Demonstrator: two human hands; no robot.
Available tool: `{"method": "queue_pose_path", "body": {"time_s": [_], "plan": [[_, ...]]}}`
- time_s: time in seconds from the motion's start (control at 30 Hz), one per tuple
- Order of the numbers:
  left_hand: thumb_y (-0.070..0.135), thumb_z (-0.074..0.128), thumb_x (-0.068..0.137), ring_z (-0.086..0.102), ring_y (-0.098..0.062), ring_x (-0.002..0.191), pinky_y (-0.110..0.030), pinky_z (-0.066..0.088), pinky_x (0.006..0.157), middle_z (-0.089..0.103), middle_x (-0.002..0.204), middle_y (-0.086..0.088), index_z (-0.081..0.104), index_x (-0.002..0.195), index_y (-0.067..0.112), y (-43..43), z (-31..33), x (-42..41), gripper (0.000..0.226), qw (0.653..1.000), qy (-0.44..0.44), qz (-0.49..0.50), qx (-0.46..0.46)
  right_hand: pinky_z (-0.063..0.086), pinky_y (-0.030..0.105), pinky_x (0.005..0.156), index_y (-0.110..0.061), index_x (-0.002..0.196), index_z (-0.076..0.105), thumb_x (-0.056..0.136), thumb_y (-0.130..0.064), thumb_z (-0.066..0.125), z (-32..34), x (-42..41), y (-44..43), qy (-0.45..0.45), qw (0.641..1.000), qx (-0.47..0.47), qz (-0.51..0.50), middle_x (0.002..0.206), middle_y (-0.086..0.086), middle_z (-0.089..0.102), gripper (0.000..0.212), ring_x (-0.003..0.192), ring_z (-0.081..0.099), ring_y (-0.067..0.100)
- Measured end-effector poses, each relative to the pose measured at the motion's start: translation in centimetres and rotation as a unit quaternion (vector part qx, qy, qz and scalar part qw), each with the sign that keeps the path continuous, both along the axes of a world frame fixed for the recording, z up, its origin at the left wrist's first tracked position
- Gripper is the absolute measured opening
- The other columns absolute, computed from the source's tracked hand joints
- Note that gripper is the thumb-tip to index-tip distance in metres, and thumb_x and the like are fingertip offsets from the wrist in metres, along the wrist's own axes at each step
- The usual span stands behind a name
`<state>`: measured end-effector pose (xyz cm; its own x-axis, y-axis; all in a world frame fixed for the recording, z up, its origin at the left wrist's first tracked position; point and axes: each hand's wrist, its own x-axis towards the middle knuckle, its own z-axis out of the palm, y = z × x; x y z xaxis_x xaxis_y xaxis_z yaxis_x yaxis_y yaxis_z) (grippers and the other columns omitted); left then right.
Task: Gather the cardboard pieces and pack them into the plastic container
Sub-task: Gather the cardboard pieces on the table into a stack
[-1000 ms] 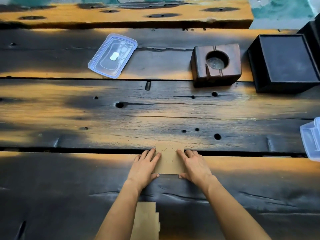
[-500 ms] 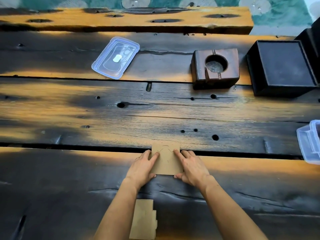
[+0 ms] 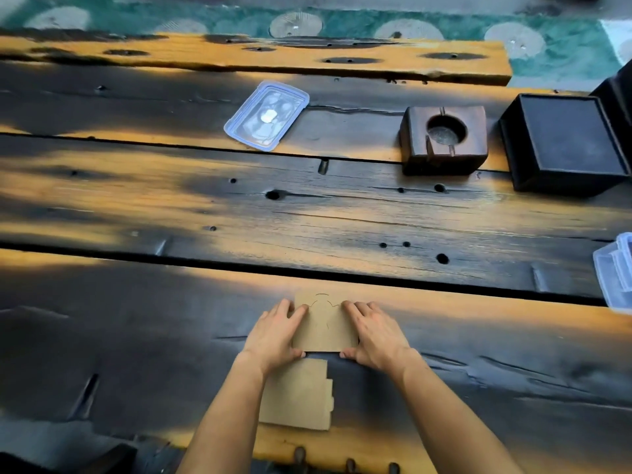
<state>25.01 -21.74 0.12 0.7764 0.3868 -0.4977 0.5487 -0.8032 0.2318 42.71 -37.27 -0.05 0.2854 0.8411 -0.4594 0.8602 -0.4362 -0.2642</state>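
1. A stepped cardboard piece lay just below my wrists, partly under my left forearm.
2. My left hand and right hand gripped a flat cardboard sheet by its side edges.
3. The plastic container sat far right of my hands.
4. Its lid lay far ahead.

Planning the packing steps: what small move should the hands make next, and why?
Probably lift the cardboard piece. Left hand and right hand grip its sides, while the container sits far right and a second piece lies nearer.
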Motion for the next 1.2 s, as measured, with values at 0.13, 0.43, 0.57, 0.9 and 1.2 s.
{"method": "queue_pose_path", "body": {"time_s": [0.13,0.43,0.57,0.9,1.2], "plan": [[0.049,0.081,0.08,0.052,-0.029,0.118,-0.037,0.043,0.102,0.041,0.138,-0.005,0.033,0.149,0.025,-0.5,0.5,-3.3,0.088,1.0,0.004,0.014,-0.011,0.046,0.043,0.105,-0.017,0.149,0.03,0.076,-0.058,0.079,0.6,-3.2,-0.2,0.006,1.0,-0.007,0.003,0.144,0.007,0.048,0.097,0.129,0.045,0.029],[0.05,0.082,0.078,0.052,-0.029,0.116,-0.037,0.043,0.094,0.041,0.136,-0.005,0.038,0.143,0.023,-2.4,0.1,-10.5,0.084,1.0,0.017,0.004,-0.025,0.044,0.043,0.105,-0.019,0.142,0.033,0.079,-0.057,0.076,0.7,-10.9,-2.3,-0.002,0.999,-0.046,0.003,0.141,0.005,0.049,0.085,0.128,0.043,0.028],[0.049,0.081,0.08,0.049,-0.031,0.121,-0.04,0.043,0.1,0.04,0.139,-0.008,0.039,0.143,0.021,-3.0,-0.5,-12.6,0.081,0.999,0.021,-0.015,-0.02,0.046,0.042,0.103,-0.02,0.142,0.035,0.082,-0.058,0.072,0.5,-13.7,-3.3,-0.014,0.999,-0.049,-0.002,0.141,0.004,0.047,0.081,0.129,0.042,0.027],[0.038,0.081,0.082,0.039,-0.033,0.136,-0.045,0.042,0.108,0.026,0.155,-0.013,0.034,0.143,0.021,-3.7,-1.8,-13.4,0.079,0.998,0.007,-0.057,-0.021,0.044,0.042,0.111,-0.016,0.147,0.028,0.081,-0.037,0.079,-0.2,-17.0,-4.6,-0.014,0.996,-0.071,-0.056,0.17,0.012,0.004,0.086,0.15,0.019,0.033],[0.029,0.067,0.092,0.032,-0.033,0.142,-0.045,0.035,0.117,0.02,0.164,-0.013,0.023,0.156,0.023,-4.1,-2.4,-13.9,0.078,0.997,0.007,-0.066,-0.025,0.047,0.037,0.105,-0.019,0.141,0.033,0.08,-0.023,0.074,-0.9,-17.2,-4.5,0.031,0.99,-0.048,-0.125,0.144,0.007,0.038,0.073,0.134,0.037,0.028]]}}
